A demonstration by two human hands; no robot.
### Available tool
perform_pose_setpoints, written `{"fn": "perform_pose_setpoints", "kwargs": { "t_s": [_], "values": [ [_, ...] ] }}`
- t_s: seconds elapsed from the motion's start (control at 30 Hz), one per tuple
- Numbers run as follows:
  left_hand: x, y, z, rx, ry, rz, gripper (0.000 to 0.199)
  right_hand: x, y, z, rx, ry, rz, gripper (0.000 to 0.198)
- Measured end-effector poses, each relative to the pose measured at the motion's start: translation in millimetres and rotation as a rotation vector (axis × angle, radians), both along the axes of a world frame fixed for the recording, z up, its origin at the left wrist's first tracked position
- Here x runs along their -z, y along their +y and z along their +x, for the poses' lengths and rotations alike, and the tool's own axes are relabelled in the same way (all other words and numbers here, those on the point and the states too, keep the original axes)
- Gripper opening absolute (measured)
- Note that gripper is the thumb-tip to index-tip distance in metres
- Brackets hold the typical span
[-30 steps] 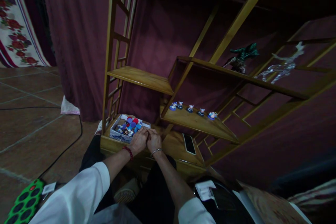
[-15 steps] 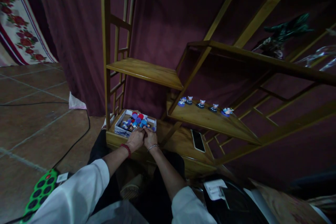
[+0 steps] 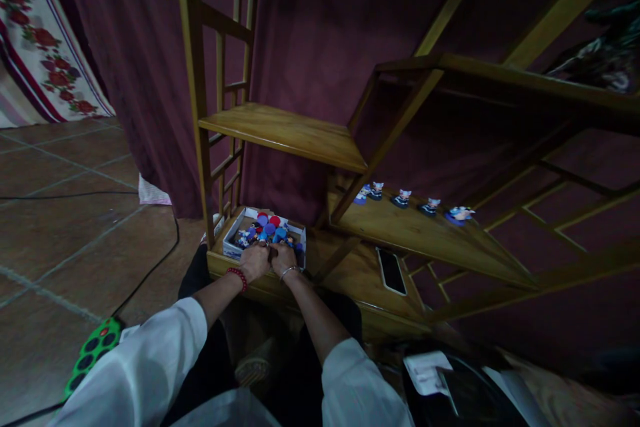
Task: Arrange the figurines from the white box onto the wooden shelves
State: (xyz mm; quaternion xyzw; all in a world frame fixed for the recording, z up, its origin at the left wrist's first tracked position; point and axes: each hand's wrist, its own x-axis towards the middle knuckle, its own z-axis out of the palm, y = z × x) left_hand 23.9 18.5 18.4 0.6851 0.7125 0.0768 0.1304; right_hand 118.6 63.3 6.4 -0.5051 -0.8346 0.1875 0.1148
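Note:
A shallow white cardboard box (image 3: 299, 235) stands on the low left shelf, full of small figurines (image 3: 245, 239) and round red, purple and blue bases (image 3: 269, 228). My left hand (image 3: 255, 261), with a red bead bracelet at the wrist, is at the box's front edge, its fingers curled. Close beside it is my right hand (image 3: 284, 259), wearing a silver bangle, also with bent fingers. The two hands nearly meet over the front rim. Whatever they hold is hidden behind the fingers and too small to make out.
Several figurines (image 3: 401, 198) stand in a row on the middle shelf (image 3: 410, 230). Below lies a phone (image 3: 391, 271). An upper left shelf board (image 3: 285, 133) overhangs the box. A green power strip (image 3: 93, 355) and a black cable (image 3: 150, 267) lie on the tiled floor.
The view has shifted, so the shelf figurines and phone appear farther right. Both hands remain together at the box's front, now a little more over its rim.

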Motion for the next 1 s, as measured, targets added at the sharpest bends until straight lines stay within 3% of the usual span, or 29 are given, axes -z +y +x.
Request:
{"fn": "perform_pose_setpoints", "kwargs": {
  "t_s": [0.17, 0.53, 1.0],
  "values": [
    [4.5, 9.3, -15.0, -0.125, -0.048, -0.108, 0.035, 11.0, 11.1, -6.2, -0.009, -0.073, -0.028, 0.030],
    [19.8, 35.0, -48.6, -0.297, -0.029, -0.147, 0.033, 23.0, 28.4, -19.8, -0.057, -0.088, -0.074, 0.027],
    [18.6, 56.3, -62.2, -0.337, -0.010, -0.234, 0.035, 28.7, 39.1, -30.6, -0.125, -0.034, -0.067, 0.029]
  ]
}}
